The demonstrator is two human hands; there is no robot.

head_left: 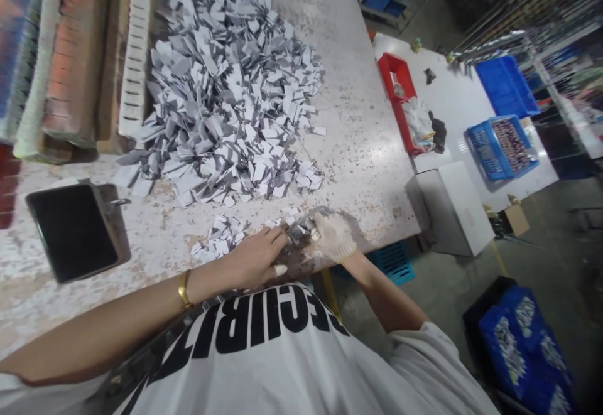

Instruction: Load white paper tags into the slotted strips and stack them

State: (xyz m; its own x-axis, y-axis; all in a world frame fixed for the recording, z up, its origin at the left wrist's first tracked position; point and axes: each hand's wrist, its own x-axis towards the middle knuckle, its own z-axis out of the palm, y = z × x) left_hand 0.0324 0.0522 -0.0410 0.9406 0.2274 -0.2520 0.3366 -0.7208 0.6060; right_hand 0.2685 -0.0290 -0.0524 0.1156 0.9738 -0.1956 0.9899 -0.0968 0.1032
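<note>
My left hand (257, 255) is bare with a gold bangle at the wrist, its fingers curled on a small clear plastic piece (301, 225) at the near edge of the worn white table (367, 151). My right hand (333, 237), in a white glove, grips the same piece from the right. A few small grey-white paper tags (221, 236) lie just left of my hands. A big heap of the same tags (226, 88) covers the middle of the table.
A dark tray (73, 230) sits at the near left. Stacked rows of tags and coloured cards (75, 57) line the far left. To the right stand a red bin (398, 98), a white box (452, 204) and blue crates (504, 145).
</note>
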